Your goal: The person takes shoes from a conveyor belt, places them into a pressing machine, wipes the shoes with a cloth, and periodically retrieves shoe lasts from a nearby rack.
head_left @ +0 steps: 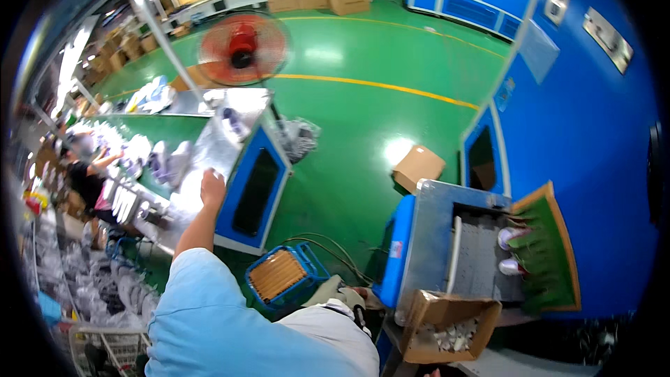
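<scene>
My left hand (212,187) reaches out to the left over a shiny metal worktop (244,101). Its fingers look curled together, and whether anything small is in them is hidden. Beyond it on the worktop lies a dark purple and white shoe (234,123). Left of the hand, two pale purple shoes (159,161) stand side by side. Only a sliver of skin, apparently my right hand (433,373), shows at the lower edge, below an open cardboard box (416,328) holding small white pieces (457,336); its fingers cannot be made out.
At right, two shoes (513,238) sit by the green strip curtain (548,251) of a blue machine (593,139). A slatted blue stool (279,276) stands near me, with hoses on the floor. A red fan (242,45), a carton (419,167) and a co-worker (87,178) are farther off.
</scene>
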Action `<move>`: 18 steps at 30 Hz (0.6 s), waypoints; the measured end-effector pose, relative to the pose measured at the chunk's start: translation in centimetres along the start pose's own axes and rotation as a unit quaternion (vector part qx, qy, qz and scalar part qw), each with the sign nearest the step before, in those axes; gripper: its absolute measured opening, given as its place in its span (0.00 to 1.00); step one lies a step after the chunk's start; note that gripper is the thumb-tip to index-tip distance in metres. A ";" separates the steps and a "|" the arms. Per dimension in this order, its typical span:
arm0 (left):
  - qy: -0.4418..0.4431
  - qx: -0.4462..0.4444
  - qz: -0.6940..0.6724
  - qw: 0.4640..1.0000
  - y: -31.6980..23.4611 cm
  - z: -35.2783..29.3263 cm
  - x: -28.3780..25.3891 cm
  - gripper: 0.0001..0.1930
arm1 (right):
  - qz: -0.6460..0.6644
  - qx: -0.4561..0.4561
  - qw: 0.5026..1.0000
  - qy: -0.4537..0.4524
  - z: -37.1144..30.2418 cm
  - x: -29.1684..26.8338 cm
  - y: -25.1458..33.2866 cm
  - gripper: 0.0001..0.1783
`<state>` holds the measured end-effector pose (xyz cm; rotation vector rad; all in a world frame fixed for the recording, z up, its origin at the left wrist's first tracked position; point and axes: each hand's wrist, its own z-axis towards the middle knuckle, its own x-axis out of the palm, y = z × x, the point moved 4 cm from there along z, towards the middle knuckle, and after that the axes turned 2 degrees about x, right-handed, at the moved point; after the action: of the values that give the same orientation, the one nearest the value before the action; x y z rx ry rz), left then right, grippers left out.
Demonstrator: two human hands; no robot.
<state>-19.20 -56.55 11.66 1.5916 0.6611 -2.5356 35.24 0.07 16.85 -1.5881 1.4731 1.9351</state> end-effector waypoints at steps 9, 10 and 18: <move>0.501 0.583 -0.184 0.613 -41.1 -34.4 15.4 0.23 | -0.294 0.059 0.825 -0.479 5.2 -14.8 3.1 0.24; 0.514 0.640 -0.168 0.545 -45.6 -37.3 15.3 0.24 | -0.331 0.093 0.824 -0.452 6.1 -15.1 0.8 0.24; 0.624 0.537 -0.210 0.527 -70.3 -55.8 23.7 0.39 | -0.378 0.051 0.696 -0.608 7.0 -13.2 -0.4 0.25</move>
<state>-3.27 32.93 -7.36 4.0328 -1.0456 -1.2401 36.41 10.97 26.99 -0.3602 0.2421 1.6255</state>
